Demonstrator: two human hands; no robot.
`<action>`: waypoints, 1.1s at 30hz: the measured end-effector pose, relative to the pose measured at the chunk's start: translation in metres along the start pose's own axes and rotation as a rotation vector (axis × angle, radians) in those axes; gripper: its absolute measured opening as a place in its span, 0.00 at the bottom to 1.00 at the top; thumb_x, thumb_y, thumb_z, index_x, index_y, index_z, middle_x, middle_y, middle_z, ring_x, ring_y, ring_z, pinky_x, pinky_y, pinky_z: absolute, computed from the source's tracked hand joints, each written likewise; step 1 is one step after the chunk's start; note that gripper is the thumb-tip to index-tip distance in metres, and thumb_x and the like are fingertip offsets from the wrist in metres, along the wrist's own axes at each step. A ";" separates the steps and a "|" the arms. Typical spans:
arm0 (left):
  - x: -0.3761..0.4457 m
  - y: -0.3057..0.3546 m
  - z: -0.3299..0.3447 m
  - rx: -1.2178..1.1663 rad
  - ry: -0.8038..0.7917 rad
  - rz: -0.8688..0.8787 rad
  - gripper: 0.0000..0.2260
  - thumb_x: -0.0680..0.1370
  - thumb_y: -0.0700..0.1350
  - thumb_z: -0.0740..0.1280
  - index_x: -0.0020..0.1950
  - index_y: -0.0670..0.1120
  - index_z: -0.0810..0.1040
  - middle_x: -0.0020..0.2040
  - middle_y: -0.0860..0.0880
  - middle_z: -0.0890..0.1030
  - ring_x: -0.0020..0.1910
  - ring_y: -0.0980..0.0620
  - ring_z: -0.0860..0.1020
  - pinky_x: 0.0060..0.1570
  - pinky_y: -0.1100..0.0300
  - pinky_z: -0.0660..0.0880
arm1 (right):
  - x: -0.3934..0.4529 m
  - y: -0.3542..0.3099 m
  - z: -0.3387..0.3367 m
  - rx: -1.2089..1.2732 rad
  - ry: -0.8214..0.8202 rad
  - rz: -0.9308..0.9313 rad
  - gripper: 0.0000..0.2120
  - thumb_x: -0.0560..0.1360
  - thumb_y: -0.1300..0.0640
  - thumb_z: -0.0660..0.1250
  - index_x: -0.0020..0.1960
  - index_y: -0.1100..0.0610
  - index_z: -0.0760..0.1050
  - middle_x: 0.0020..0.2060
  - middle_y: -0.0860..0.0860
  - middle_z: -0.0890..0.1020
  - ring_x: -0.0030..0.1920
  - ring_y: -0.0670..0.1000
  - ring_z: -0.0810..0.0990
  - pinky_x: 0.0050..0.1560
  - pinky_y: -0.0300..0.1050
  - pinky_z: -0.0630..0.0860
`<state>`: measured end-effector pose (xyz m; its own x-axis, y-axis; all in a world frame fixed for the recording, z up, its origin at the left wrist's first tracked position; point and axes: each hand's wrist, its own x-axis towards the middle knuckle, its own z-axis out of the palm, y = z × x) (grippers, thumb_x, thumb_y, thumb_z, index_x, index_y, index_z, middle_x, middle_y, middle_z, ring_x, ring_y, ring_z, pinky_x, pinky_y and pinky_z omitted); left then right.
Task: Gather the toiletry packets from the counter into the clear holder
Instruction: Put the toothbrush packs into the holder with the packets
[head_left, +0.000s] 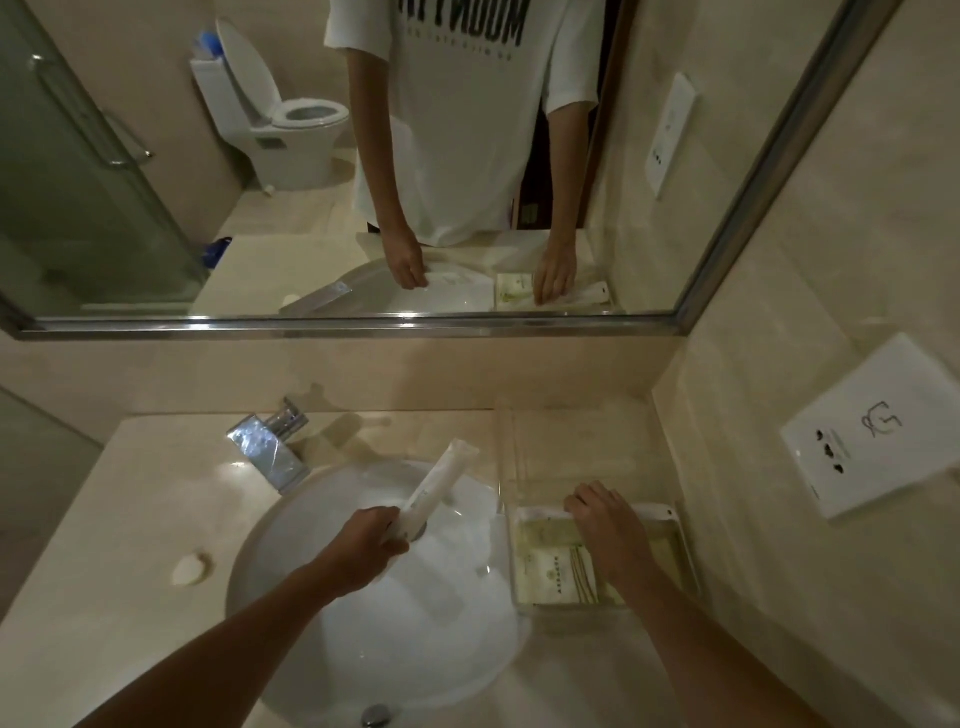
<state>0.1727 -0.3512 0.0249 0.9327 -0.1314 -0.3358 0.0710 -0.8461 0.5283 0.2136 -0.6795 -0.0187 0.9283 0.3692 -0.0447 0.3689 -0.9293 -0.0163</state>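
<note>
Far left on the beige counter (104, 545), a small pale soap bar (191, 568). Next, behind the white basin (291, 597), a chrome faucet (270, 447). Over the basin, the left hand (363, 545), closed around the lower end of a long white packet (439, 488) that slants up and away toward the mirror (363, 208). Just right of the basin, against the side wall, the clear holder (524, 597) resting on the counter, with a pale green printed packet (553, 569) lying flat inside and a long white packet (654, 512) along its far edge. Reaching into the holder, the right hand (605, 525), palm down, fingers bent onto that far white packet; grip or mere touch, cannot tell. Farthest right, on the wall, a white outlet plate (878, 431).
</note>
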 end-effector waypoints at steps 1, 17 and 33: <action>0.001 0.001 0.000 -0.007 -0.006 -0.003 0.13 0.73 0.41 0.71 0.36 0.54 0.70 0.35 0.56 0.73 0.32 0.59 0.71 0.30 0.71 0.62 | 0.001 0.000 0.002 0.016 0.004 0.007 0.21 0.54 0.69 0.76 0.43 0.54 0.78 0.40 0.50 0.80 0.40 0.52 0.79 0.36 0.45 0.77; 0.009 -0.001 0.006 0.014 0.002 0.051 0.04 0.74 0.42 0.71 0.43 0.48 0.76 0.35 0.55 0.72 0.31 0.61 0.70 0.30 0.71 0.63 | 0.009 -0.005 0.011 0.039 0.035 0.079 0.18 0.56 0.58 0.83 0.36 0.53 0.74 0.27 0.47 0.77 0.21 0.45 0.75 0.18 0.37 0.68; 0.012 -0.011 0.003 0.017 0.011 0.009 0.07 0.72 0.43 0.71 0.39 0.50 0.74 0.33 0.56 0.73 0.32 0.58 0.71 0.30 0.69 0.63 | 0.017 -0.020 0.010 0.005 0.017 -0.065 0.15 0.59 0.53 0.81 0.34 0.51 0.74 0.23 0.47 0.75 0.21 0.44 0.73 0.19 0.35 0.65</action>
<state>0.1819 -0.3454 0.0128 0.9370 -0.1334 -0.3229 0.0568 -0.8537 0.5176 0.2213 -0.6545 -0.0287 0.9029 0.4291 -0.0260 0.4286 -0.9032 -0.0235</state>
